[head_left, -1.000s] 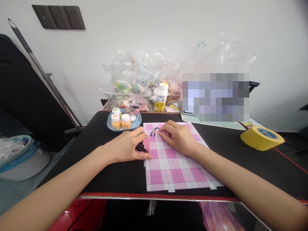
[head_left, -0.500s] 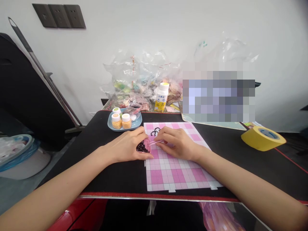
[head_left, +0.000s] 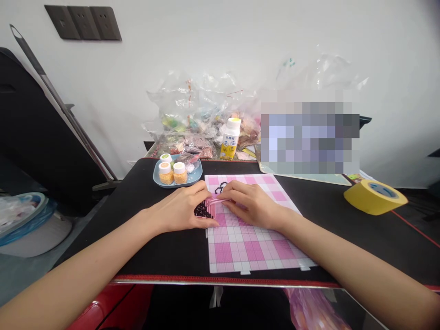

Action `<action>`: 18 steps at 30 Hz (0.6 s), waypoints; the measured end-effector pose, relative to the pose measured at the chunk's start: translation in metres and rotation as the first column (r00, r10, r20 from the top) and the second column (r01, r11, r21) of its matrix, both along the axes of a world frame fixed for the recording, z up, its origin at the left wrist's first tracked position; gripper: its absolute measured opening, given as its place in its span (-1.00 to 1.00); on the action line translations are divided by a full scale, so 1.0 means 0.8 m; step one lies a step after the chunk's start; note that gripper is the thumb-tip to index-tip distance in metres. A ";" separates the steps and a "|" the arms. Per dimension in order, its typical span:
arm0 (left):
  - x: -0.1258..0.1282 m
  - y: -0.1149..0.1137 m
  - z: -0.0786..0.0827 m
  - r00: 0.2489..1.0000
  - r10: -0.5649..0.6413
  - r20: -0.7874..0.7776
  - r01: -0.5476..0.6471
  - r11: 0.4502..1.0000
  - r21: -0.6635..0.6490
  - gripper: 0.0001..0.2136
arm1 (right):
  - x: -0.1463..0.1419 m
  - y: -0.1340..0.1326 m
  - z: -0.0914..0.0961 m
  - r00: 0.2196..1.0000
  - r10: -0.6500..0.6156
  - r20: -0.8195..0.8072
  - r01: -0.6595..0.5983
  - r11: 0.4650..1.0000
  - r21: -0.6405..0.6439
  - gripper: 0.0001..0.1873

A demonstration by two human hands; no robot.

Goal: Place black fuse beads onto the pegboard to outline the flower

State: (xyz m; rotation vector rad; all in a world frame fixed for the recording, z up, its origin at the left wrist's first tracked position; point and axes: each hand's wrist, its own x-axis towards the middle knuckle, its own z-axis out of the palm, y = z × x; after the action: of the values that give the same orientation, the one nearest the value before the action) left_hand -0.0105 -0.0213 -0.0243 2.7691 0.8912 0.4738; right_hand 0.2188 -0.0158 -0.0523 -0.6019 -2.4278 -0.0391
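Observation:
My left hand (head_left: 187,206) is closed around a small pink tray (head_left: 212,211), thumb along its near side and fingers along the far side. Black beads (head_left: 203,210) fill part of that tray. Between the fingertips of my right hand (head_left: 249,201) are pink tweezers (head_left: 220,200), their tips pointing left over the tray. Whether the tips grip a bead is too small to tell. A pink-and-white checked pegboard (head_left: 254,247) lies under my right hand. Near its far left part a curved outline of black beads (head_left: 221,188) stands on it, partly hidden by my right fingers.
A blue plate (head_left: 168,184) at the back left holds several jars, some with orange beads. Behind stand a white-and-yellow bottle (head_left: 229,140) and plastic bags (head_left: 192,105). A yellow tape roll (head_left: 373,197) lies on the right. The black mat (head_left: 147,256) ends at a red front edge.
The tweezers in my right hand have shifted slightly left, their tips now further over the bead tray. My left hand keeps its hold on the tray.

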 end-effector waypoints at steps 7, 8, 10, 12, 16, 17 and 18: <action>0.000 0.000 0.000 1.000 -0.004 0.011 0.004 1.000 0.004 -0.61 | 0.000 0.001 0.000 1.000 -0.001 -0.001 0.001 1.000 -0.009 -0.80; 0.000 0.000 0.000 1.000 -0.005 0.014 0.005 1.000 0.004 -0.61 | 0.000 0.001 0.000 1.000 -0.001 -0.001 0.001 1.000 -0.009 -0.80; 0.000 0.000 0.000 1.000 -0.007 0.015 0.007 1.000 0.004 -0.61 | 0.000 0.001 0.000 1.000 0.000 0.001 0.000 1.000 -0.006 -0.80; 0.000 0.001 0.000 1.000 -0.008 0.013 0.008 1.000 0.002 -0.61 | 0.000 0.001 0.000 1.000 0.002 0.003 -0.002 1.000 -0.004 -0.79; 0.000 0.001 0.000 1.000 -0.006 0.002 0.006 1.000 -0.002 -0.61 | 0.000 0.000 0.000 1.000 0.005 -0.006 -0.005 1.000 -0.005 -0.79; 0.000 0.001 0.000 1.000 -0.004 -0.002 0.004 1.000 -0.001 -0.61 | 0.000 0.000 0.000 1.000 0.004 -0.012 -0.004 1.000 -0.006 -0.79; 0.000 0.001 0.001 1.000 -0.003 -0.008 0.003 1.000 0.000 -0.61 | 0.000 0.001 0.000 1.000 0.002 -0.018 -0.002 1.000 -0.009 -0.79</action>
State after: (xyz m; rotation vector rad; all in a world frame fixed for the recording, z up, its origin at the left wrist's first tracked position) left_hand -0.0104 -0.0205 -0.0238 2.7740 0.8891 0.4629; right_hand 0.2192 -0.0153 -0.0526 -0.6017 -2.4124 -0.0224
